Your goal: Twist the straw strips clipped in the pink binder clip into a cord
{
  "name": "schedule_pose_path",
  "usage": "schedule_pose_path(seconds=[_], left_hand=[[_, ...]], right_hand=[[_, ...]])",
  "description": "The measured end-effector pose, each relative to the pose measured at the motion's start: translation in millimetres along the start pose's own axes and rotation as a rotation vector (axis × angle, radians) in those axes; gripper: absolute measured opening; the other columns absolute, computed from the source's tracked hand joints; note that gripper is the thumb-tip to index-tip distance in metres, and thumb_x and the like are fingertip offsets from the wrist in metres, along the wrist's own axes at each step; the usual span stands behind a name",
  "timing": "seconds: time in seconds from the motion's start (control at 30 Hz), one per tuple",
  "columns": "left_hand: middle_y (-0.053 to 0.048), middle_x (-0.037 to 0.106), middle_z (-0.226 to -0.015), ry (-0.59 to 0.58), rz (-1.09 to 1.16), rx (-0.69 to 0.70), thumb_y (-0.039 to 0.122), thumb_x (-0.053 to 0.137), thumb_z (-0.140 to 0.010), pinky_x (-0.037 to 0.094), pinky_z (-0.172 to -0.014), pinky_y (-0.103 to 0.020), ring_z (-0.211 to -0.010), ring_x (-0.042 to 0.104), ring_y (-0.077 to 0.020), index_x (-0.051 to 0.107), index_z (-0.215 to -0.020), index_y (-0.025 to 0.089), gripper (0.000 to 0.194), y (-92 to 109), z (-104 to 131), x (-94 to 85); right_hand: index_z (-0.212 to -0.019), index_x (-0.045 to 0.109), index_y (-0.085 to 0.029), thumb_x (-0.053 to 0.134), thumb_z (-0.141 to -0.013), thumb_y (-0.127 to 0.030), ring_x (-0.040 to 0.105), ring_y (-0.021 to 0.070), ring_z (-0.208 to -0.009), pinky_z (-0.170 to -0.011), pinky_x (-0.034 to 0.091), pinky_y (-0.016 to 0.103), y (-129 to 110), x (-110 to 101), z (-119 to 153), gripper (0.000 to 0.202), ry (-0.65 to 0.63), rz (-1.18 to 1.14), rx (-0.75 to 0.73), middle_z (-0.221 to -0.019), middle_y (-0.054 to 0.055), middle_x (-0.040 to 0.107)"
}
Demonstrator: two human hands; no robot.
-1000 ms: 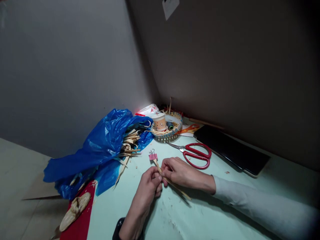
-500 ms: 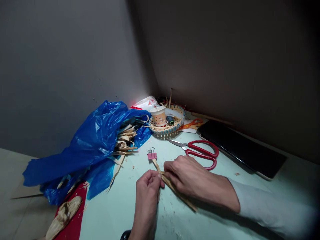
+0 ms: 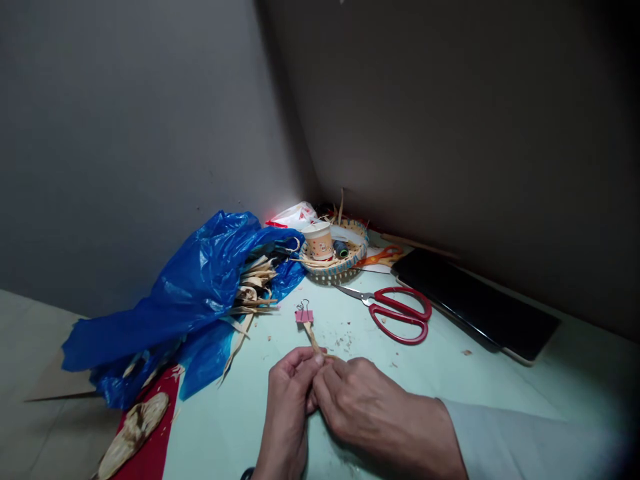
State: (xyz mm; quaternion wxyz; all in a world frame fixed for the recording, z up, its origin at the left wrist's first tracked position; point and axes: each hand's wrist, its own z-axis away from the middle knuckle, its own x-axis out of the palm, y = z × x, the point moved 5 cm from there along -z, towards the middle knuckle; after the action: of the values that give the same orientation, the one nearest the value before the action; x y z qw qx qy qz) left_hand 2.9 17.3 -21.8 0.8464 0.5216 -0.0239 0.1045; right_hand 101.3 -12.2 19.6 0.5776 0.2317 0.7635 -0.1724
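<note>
My left hand and my right hand meet low in the middle of the pale green table, both pinching the same thin straw strip. The strip runs up and away from my fingers to a small pink binder clip clamped on its far end. The near end of the strip is hidden under my right hand. Fingers of both hands are curled tight around it.
Red-handled scissors lie right of the clip. A blue plastic bag spilling straw strips fills the left. A woven basket with a paper cup sits at the back corner; a black tablet lies along the right wall.
My hands have drawn back toward me and closed together over the strip. The strip's long near end, visible before past my right hand, is now covered.
</note>
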Motion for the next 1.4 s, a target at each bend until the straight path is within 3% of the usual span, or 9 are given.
schedule_pose_path(seconds=[0.1,0.27,0.47,0.53,0.73,0.97,1.1,1.2,1.4], left_hand=[[0.000,0.061,-0.059,0.010,0.000,-0.037,0.028,0.082,-0.057,0.027,-0.041,-0.015,-0.045,0.046,-0.0051,0.068,-0.074,0.012,0.028,-1,-1,-2.4],[0.010,0.035,-0.043,-0.013,-0.024,-0.066,0.031,0.078,-0.057,0.010,-0.039,-0.017,-0.038,0.020,-0.0008,0.064,-0.063,0.012,0.024,-2,-2,-3.5],[0.006,0.041,-0.047,-0.002,-0.120,-0.031,0.032,0.071,-0.061,0.012,-0.042,-0.018,-0.040,0.025,-0.0022,0.060,-0.059,0.013,0.021,1,-3,-1.4],[0.007,0.040,-0.046,0.011,-0.138,-0.014,0.031,0.069,-0.060,0.011,-0.041,-0.018,-0.040,0.025,-0.0020,0.061,-0.059,0.012,0.020,3,-3,-1.1],[0.006,0.043,-0.047,0.029,-0.138,0.010,0.029,0.067,-0.058,0.009,-0.041,-0.020,-0.038,0.023,-0.0016,0.067,-0.066,0.010,0.020,6,-4,-2.9],[0.006,0.041,-0.046,0.053,-0.143,0.072,0.025,0.065,-0.057,0.012,-0.041,-0.018,-0.040,0.025,-0.0021,0.064,-0.057,0.011,0.014,10,-4,-3.2],[0.008,0.037,-0.047,0.061,-0.124,0.072,0.032,0.069,-0.059,0.010,-0.040,-0.018,-0.039,0.020,-0.0017,0.063,-0.061,0.012,0.020,10,-4,-3.9],[0.009,0.037,-0.052,0.065,-0.109,0.087,0.041,0.074,-0.059,0.011,-0.040,-0.017,-0.041,0.020,-0.0016,0.064,-0.067,0.013,0.031,14,-1,-3.9],[0.006,0.042,-0.053,0.059,-0.206,0.177,0.047,0.077,-0.061,0.023,-0.047,-0.017,-0.049,0.033,-0.0055,0.071,-0.070,0.011,0.038,36,22,1.9]], right_hand=[[-0.093,0.065,-0.012,0.054,-0.083,-0.014,0.061,0.0220,-0.074,-0.053,0.033,0.032,13,-9,-1,0.014,-0.013,-0.283,0.087,-0.088,0.011,0.069],[-0.072,0.060,-0.018,0.043,-0.094,-0.025,0.049,0.0132,-0.055,-0.057,0.030,0.028,70,-10,-1,0.029,-0.007,-0.592,0.568,-0.065,0.003,0.062],[-0.105,0.064,-0.015,0.041,-0.097,-0.032,0.055,0.0210,-0.089,-0.073,0.034,0.028,108,15,-9,0.030,0.092,-0.641,0.698,-0.087,0.008,0.065],[-0.106,0.064,-0.013,0.043,-0.096,-0.036,0.056,0.0221,-0.092,-0.072,0.035,0.028,112,23,-20,0.033,0.088,-0.700,0.709,-0.090,0.010,0.066],[-0.075,0.070,-0.013,0.058,-0.086,-0.033,0.055,0.0149,-0.061,-0.058,0.033,0.025,115,23,-55,0.026,0.031,-0.876,0.649,-0.062,0.003,0.062],[-0.071,0.071,-0.011,0.059,-0.081,-0.032,0.049,0.0101,-0.046,-0.048,0.036,0.022,115,41,-60,0.026,0.048,-1.147,0.713,-0.056,0.001,0.060],[-0.069,0.067,-0.010,0.057,-0.079,-0.028,0.048,0.0098,-0.048,-0.046,0.039,0.021,115,47,-67,0.023,0.126,-1.322,0.745,-0.058,0.001,0.057],[-0.068,0.065,-0.012,0.058,-0.077,-0.028,0.048,0.0097,-0.051,-0.048,0.040,0.021,115,31,-67,0.020,0.193,-1.408,0.717,-0.060,0.000,0.056],[-0.085,0.071,-0.014,0.062,-0.081,-0.043,0.054,0.0131,-0.072,-0.052,0.039,0.020,108,-28,-43,0.031,0.211,-1.517,0.538,-0.084,0.006,0.067]])
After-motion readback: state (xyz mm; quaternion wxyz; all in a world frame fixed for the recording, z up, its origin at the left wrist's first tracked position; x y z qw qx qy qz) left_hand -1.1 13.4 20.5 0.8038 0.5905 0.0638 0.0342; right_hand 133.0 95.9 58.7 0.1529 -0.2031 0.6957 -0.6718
